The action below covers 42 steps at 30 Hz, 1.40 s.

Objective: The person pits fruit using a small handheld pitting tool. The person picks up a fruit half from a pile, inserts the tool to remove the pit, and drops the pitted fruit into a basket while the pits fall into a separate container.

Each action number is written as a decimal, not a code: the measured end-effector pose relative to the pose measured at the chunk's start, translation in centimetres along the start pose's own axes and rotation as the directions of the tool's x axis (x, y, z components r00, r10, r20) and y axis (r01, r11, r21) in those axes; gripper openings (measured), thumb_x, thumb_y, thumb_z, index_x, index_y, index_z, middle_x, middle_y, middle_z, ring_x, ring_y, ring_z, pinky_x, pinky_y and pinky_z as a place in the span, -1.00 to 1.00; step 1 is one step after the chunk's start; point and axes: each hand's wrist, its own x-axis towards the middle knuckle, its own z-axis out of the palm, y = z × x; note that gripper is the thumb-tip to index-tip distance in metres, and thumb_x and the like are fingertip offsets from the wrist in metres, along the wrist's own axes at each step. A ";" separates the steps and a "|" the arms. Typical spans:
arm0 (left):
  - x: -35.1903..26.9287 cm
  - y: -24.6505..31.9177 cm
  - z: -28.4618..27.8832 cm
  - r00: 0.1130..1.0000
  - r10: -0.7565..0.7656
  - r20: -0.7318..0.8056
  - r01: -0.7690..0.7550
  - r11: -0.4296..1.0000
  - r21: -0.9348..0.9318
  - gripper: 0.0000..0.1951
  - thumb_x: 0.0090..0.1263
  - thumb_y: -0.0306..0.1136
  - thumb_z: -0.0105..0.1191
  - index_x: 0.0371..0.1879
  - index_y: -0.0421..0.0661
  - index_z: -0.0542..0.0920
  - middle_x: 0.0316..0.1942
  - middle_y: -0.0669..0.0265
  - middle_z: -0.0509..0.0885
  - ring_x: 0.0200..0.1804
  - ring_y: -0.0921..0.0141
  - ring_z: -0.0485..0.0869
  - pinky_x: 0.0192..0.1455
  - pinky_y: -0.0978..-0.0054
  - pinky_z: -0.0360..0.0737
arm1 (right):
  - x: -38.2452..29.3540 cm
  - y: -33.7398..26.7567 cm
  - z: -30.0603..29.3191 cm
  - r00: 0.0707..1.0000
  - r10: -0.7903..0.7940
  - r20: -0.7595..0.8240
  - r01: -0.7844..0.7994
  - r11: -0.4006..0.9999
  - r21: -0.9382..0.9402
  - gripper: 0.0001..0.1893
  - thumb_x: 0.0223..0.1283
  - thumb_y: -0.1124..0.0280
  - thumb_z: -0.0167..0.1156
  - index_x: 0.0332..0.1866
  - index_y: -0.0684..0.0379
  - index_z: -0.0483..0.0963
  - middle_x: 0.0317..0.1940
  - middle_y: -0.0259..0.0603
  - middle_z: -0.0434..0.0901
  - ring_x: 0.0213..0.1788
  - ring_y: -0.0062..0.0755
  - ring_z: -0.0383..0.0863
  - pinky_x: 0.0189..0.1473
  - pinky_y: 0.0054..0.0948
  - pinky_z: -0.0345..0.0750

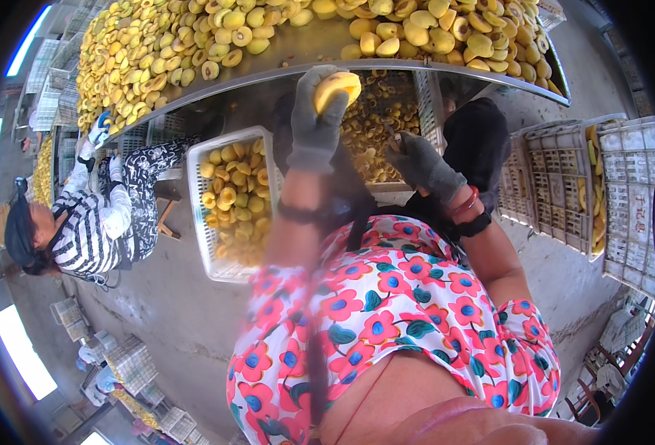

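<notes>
My left hand (pixel 319 119), in a grey glove, holds a yellow fruit half (pixel 335 90), cut side partly showing, at the edge of a metal table (pixel 299 71) heaped with halved yellow fruit. My right hand (pixel 424 164), in a matching glove, is lower and to the right, fingers closed on a small tool (pixel 395 140), whose exact kind is hard to tell. Beneath and between the hands, a crate (pixel 427 105) holds many small brownish-yellow pieces. A white plastic basket (pixel 194 183) with yellow fruit halves stands on the floor to the left of my left arm.
At the left, a co-worker in a striped top (pixel 91 236) sits at the same table, one gloved hand at its edge. Plastic crates (pixel 633 206) with yellow fruit among them stand at the right. A wooden stool (pixel 168 218) is near the co-worker. More crates lie at lower left.
</notes>
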 end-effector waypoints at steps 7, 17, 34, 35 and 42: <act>-0.2 -0.4 -0.7 0.962 0.223 0.157 -0.262 0.917 0.301 -0.63 0.09 -0.48 0.13 -0.09 -0.18 0.41 -0.11 0.17 0.54 -0.07 0.28 0.52 0.02 0.42 0.42 | 2.0 -4.5 -1.4 0.946 0.316 -0.074 -0.297 0.935 0.196 -0.91 0.03 0.49 0.09 -0.36 0.20 0.35 -0.65 -0.42 0.35 -0.61 -0.69 0.28 -0.56 -0.58 0.31; -0.7 0.4 1.0 0.946 0.242 0.217 -0.303 0.897 0.321 -0.65 0.08 -0.37 0.06 -0.11 -0.12 0.46 -0.12 0.16 0.53 -0.08 0.17 0.48 0.01 0.30 0.39 | 2.7 -7.2 -2.1 0.953 0.257 -0.160 -0.245 0.965 0.090 -0.86 0.01 0.52 0.09 -0.28 0.20 0.38 -0.55 -0.39 0.42 -0.49 -0.69 0.34 -0.43 -0.57 0.38; 0.2 -0.4 1.6 0.925 0.206 0.318 -0.286 0.930 0.231 -0.70 0.00 -0.42 0.10 -0.21 -0.08 0.53 -0.20 0.21 0.55 -0.10 0.22 0.52 -0.03 0.38 0.45 | 2.8 -6.1 -2.3 0.843 0.341 0.416 -0.532 0.421 0.735 -0.87 0.05 0.45 0.08 -0.28 0.21 0.36 -0.63 -0.41 0.34 -0.73 -0.68 0.28 -0.74 -0.68 0.21; 0.4 0.0 1.6 0.952 0.179 0.249 -0.244 0.934 0.260 -0.74 0.03 -0.42 0.09 -0.24 -0.07 0.53 -0.20 0.21 0.55 -0.11 0.25 0.53 -0.05 0.41 0.46 | 2.6 -5.9 -2.3 0.837 0.302 0.456 -0.544 0.377 0.749 -0.88 0.05 0.46 0.09 -0.31 0.21 0.36 -0.64 -0.41 0.34 -0.73 -0.68 0.28 -0.74 -0.68 0.22; -1.2 0.1 -7.7 0.984 -0.179 -0.007 0.149 0.791 0.594 -0.69 0.10 -0.37 0.09 -0.14 -0.12 0.51 -0.13 0.22 0.56 -0.03 0.26 0.50 0.07 0.43 0.39 | 1.5 -5.3 -0.7 0.921 0.251 0.298 -0.379 0.750 0.541 -0.89 0.02 0.43 0.12 -0.38 0.18 0.36 -0.65 -0.45 0.34 -0.65 -0.74 0.29 -0.62 -0.67 0.27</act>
